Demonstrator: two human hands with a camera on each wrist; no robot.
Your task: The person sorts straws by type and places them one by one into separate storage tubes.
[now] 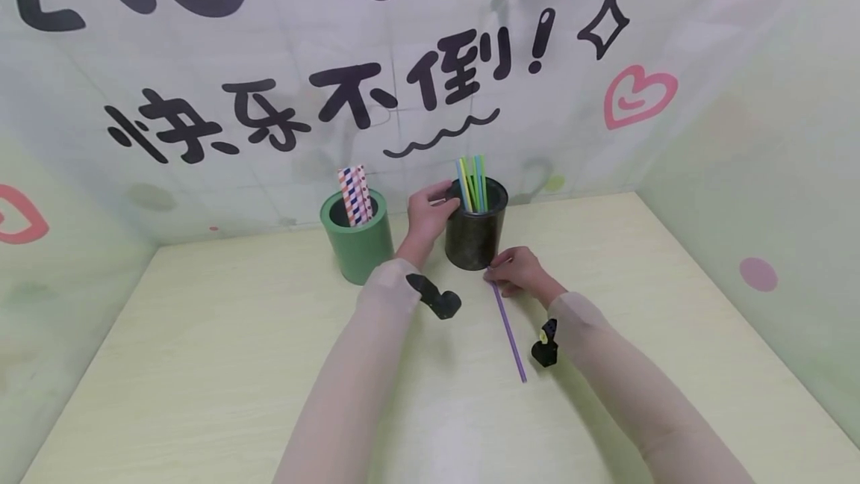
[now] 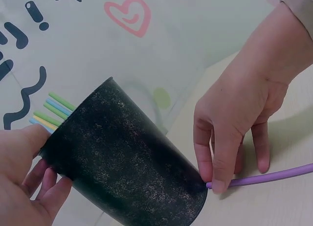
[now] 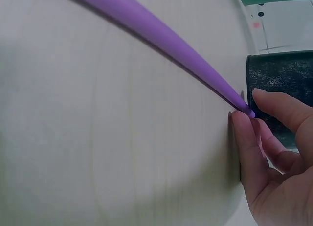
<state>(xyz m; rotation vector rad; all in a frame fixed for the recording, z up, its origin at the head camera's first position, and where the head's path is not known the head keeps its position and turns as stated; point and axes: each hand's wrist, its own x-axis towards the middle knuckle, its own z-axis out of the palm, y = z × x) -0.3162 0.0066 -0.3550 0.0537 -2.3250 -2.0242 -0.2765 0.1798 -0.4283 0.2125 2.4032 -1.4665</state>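
A black speckled cup (image 1: 473, 241) stands on the table with several green, yellow and blue straws (image 1: 473, 189) in it. My left hand (image 1: 431, 213) holds the cup's left side at the rim, thumb near the straws and fingers bent against the outer wall, as seen in the left wrist view. At the foot of the cup, my right hand (image 1: 520, 272) has the far end of a purple straw (image 1: 510, 331) between thumb and fingers. The rest of this straw (image 3: 171, 45) lies along the table towards me. In the right wrist view the thumb looks slightly apart from the straw's tip.
Left of the black cup stands a green cup (image 1: 359, 252) holding several patterned paper straws (image 1: 356, 196). A printed cloth wall (image 1: 282, 178) rises close behind both cups. Side walls (image 1: 746, 170) border the pale table (image 1: 222, 364).
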